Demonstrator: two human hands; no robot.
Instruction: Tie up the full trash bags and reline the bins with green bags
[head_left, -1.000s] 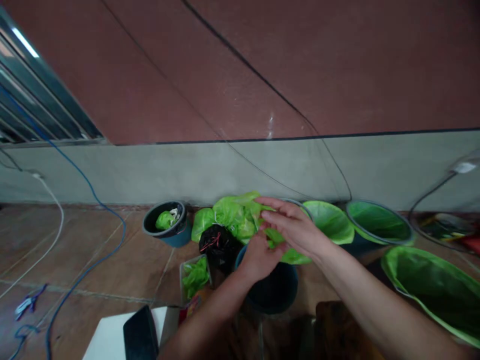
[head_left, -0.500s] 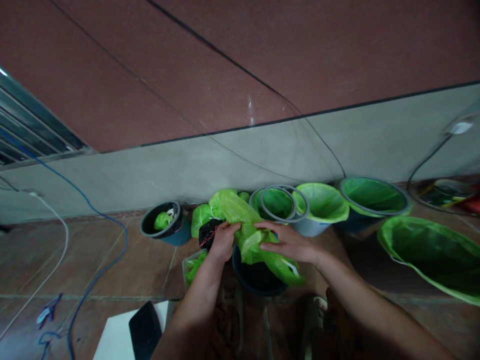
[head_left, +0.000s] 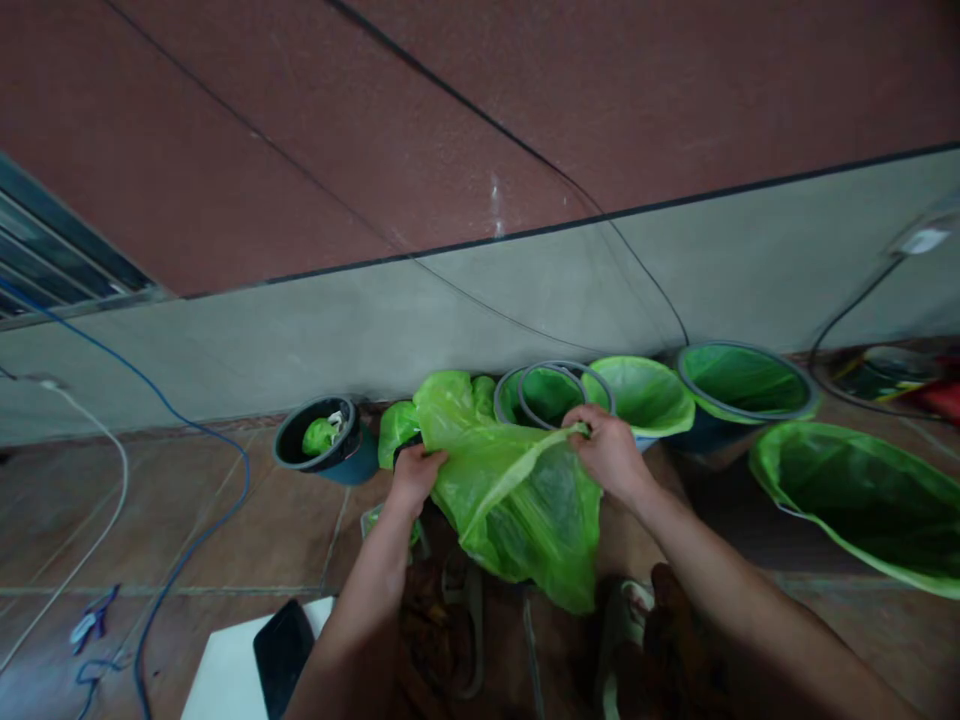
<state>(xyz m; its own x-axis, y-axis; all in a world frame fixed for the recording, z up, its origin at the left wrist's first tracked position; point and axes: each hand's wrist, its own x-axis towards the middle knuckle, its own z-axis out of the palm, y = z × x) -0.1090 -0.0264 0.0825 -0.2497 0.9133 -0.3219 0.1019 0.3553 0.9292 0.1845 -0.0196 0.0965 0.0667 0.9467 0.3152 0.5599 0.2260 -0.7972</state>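
Note:
A thin, translucent green trash bag (head_left: pixel 525 500) is stretched between my two hands, its mouth spread wide and its lower part hanging toward the floor. My left hand (head_left: pixel 415 478) pinches one edge of it. My right hand (head_left: pixel 609 452) grips the opposite edge, fingers closed around the gathered rim. The dark bin that stood beneath is hidden behind the bag. Just beyond my right hand stands a bin with a loose grey ring (head_left: pixel 551 395) on it, and a pale bin (head_left: pixel 645 395) lined in green.
More green-lined bins (head_left: pixel 750 380) line the wall to the right, with a large one (head_left: pixel 862 510) nearer me. A blue bin (head_left: pixel 330 440) with rubbish stands left. A phone (head_left: pixel 283 650) lies on a white surface (head_left: pixel 225 680). A blue cable (head_left: pixel 217 535) crosses the floor.
The bunched green bag has been opened out between my hands. My right hand has moved up and closed on its rim; my left hand has shifted slightly left.

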